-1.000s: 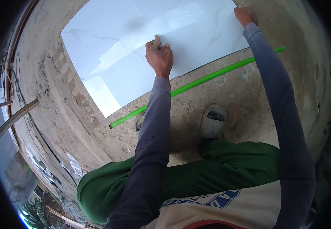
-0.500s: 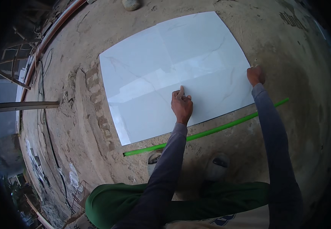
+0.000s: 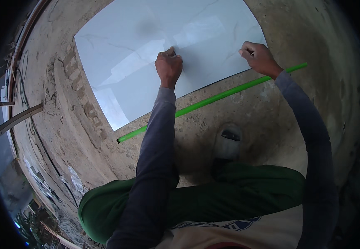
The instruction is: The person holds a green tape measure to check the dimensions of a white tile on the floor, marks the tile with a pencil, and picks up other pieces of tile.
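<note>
A large glossy white slab [image 3: 196, 54] with faint grey veins lies on rough concrete ground. My left hand [image 3: 169, 66] rests at the middle of its lower half, fingers bent together; whatever they may hold is too small or hidden to make out. My right hand [image 3: 258, 58] is over the slab's right part near the corner closest to me, fingers curled, with any object inside indistinct. Between the slab and my body a long green tube [image 3: 213, 98] lies on the ground, crossing beneath both arms.
My slippered foot [image 3: 226, 143] is just below the tube, beside my bent green-trousered legs. Cables [image 3: 30, 120] run along the left, near a metal bar [image 3: 18, 118] that juts inward, a long rail [image 3: 26, 29] and scattered debris [image 3: 39, 178].
My right hand has left the slab's right edge and moved leftward over its surface. My left hand stays at about the same spot on it. The view tilted up, then back down.
</note>
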### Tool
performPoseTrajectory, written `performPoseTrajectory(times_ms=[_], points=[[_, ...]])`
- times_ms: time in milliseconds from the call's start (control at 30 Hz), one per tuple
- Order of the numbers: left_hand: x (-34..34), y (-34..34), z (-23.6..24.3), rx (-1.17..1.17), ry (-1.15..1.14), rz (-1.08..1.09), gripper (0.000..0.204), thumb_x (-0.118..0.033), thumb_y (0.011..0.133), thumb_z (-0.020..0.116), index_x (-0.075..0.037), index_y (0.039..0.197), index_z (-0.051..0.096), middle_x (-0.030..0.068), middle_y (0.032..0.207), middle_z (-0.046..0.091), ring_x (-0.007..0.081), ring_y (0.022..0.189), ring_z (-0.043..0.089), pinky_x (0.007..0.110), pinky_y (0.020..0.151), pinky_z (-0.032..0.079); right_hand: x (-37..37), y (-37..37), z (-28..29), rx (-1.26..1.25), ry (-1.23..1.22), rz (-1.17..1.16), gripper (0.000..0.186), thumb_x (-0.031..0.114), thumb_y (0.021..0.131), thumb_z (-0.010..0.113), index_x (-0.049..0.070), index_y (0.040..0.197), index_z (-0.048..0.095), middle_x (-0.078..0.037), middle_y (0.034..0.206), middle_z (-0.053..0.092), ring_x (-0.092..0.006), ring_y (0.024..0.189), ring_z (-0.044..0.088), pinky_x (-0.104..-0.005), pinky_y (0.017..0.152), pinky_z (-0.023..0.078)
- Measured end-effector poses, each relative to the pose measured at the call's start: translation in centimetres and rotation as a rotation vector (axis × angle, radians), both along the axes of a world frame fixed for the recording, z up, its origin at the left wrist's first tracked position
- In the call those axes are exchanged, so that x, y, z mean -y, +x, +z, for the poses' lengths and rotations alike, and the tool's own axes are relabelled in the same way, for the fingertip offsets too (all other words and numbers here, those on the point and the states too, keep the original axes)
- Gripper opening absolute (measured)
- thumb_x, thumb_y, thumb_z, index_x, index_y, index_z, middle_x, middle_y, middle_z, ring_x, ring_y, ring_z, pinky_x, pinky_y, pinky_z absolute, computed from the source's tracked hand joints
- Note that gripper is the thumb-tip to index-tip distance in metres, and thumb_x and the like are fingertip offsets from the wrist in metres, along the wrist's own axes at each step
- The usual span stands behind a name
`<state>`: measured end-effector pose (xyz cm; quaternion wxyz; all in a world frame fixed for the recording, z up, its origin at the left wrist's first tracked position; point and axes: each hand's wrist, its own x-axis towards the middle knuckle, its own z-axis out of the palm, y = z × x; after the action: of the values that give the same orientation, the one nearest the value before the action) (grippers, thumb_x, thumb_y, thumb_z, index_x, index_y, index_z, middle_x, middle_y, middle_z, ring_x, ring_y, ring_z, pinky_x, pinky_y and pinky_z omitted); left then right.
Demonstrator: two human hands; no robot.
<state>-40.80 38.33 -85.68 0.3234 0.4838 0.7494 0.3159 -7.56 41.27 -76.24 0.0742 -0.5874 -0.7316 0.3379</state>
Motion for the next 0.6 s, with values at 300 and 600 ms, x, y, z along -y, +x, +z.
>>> performPoseTrajectory(times_ms=[300,600], points=[[-11.1,-7.6,10.9,-0.611,0.092,-0.775,0.033,-0.022,0.098,0.058,-0.006,0.12,0.077,0.0168,0.121,0.076,0.0373,0.112,0.072,0.045,0.101,0.056,15.3,-1.8,-5.2,0.035,0.302,0.626,0.017,0.016,0.094,0.067,-0.001,0.09,0.07,-0.023,0.142,0.055,-0.042,0.13,0.053,-0.0559,0.11,0.045],[-1.1,-17.2,21.0,-0.35,-0.399,-0.955,0.035,-0.02,0.096,0.07,0.002,0.123,0.076,0.0215,0.106,0.08,0.0301,0.093,0.078,0.041,0.088,0.061,16.2,-1.8,-5.3,0.082,0.312,0.596,0.014,0.013,0.086,0.066,-0.002,0.084,0.066,-0.02,0.117,0.057,-0.0365,0.116,0.059,-0.0481,0.101,0.051]])
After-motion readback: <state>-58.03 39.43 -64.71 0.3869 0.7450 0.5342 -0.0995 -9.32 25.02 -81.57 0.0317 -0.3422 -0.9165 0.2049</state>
